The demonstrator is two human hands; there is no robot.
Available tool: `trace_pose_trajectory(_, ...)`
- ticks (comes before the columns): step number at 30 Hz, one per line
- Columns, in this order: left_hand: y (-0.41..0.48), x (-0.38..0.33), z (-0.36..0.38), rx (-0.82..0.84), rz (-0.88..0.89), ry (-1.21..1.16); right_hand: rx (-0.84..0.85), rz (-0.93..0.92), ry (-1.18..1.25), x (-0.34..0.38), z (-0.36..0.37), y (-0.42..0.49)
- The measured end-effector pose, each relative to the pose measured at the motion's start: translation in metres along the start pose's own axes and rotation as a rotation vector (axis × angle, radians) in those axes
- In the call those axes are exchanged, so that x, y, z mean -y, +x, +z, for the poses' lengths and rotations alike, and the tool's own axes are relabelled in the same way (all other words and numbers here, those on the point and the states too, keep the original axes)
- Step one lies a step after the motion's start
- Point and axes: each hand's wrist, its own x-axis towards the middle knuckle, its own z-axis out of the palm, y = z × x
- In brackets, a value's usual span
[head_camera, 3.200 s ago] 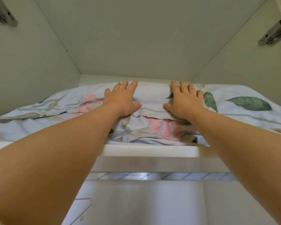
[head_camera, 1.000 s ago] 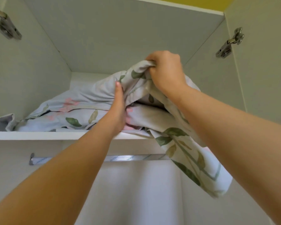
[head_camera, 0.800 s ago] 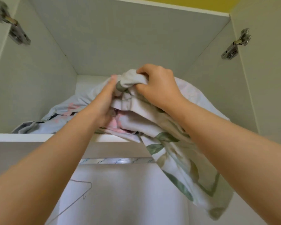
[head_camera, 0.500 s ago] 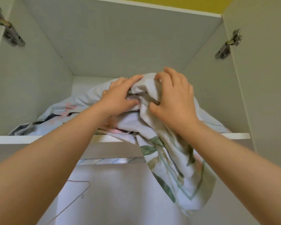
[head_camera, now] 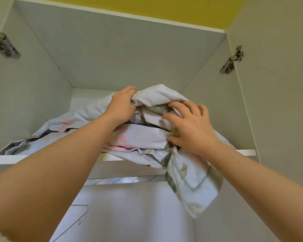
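A pale blue floral bedsheet (head_camera: pixel 143 135) lies bunched on the top shelf (head_camera: pixel 47 157) of a white wardrobe. One loose end of it hangs over the shelf's front edge at the right, down to about the rail's height and below. My left hand (head_camera: pixel 121 105) grips a raised fold of the sheet at the top of the heap. My right hand (head_camera: pixel 191 126) rests on the bundle a little lower and to the right, fingers spread and bent into the cloth, thumb against the folded layer.
A metal clothes rail (head_camera: pixel 124 180) runs under the shelf. A thin white hanger (head_camera: pixel 75 219) hangs below at the left. Door hinges sit on the left (head_camera: pixel 5 48) and right (head_camera: pixel 232 61) side walls. The compartment's back wall is close behind the heap.
Earlier both hands lay flat on the folded sheet. Since then the sheet was lifted and bunched. In the last half second my right hand slid lower and rightward, and my left hand closed on the top fold.
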Motion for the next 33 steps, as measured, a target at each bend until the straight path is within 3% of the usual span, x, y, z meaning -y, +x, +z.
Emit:
trace_pose_trajectory(3, -0.005, -0.024, -0.014, 0.250, -0.230, -0.320, 0.182, 0.138, 0.027, 0.006, -0.001, 0.003)
trace_pose_trajectory(4, -0.002, -0.034, -0.021, 0.297, -0.250, -0.387, 0.160, 0.141, 0.013, 0.008, 0.001, 0.003)
trace_pose_trajectory(5, 0.002, -0.044, -0.027, 0.299, -0.268, -0.456, 0.088, 0.125, -0.010, 0.011, 0.004, 0.002)
trace_pose_trajectory(8, 0.012, -0.057, -0.021, 0.150, -0.336, -0.633, -0.344, 0.009, -0.147, 0.024, 0.017, -0.003)
trace_pose_trajectory(10, 0.011, -0.055, -0.006, 0.166, -0.294, -0.522, -0.507, -0.066, -0.238, 0.034, 0.022, -0.005)
trace_pose_trajectory(13, 0.020, -0.043, 0.010, 0.188, -0.233, -0.086, -0.580, -0.087, -0.269, 0.034, 0.030, -0.003)
trace_pose_trajectory(16, 0.032, -0.038, 0.003, -0.021, -0.244, 0.082, -0.478, -0.027, -0.185, 0.025, 0.030, 0.004)
trace_pose_trajectory(21, 0.047, -0.016, -0.015, -0.374, -0.302, -0.177, -0.167, 0.431, 0.272, 0.017, -0.010, 0.032)
trace_pose_trajectory(24, 0.057, -0.002, -0.038, -0.511, -0.336, -0.336, 0.094, 0.433, 0.359, 0.021, -0.014, 0.050)
trace_pose_trajectory(28, 0.060, 0.021, -0.070, -0.563, -0.367, -0.414, 0.360, 0.379, 0.411, 0.045, 0.018, 0.051)
trace_pose_trajectory(33, 0.017, 0.051, -0.096, -0.369, -0.328, -0.375, 0.393, 0.522, 0.405, 0.046, 0.052, 0.051)
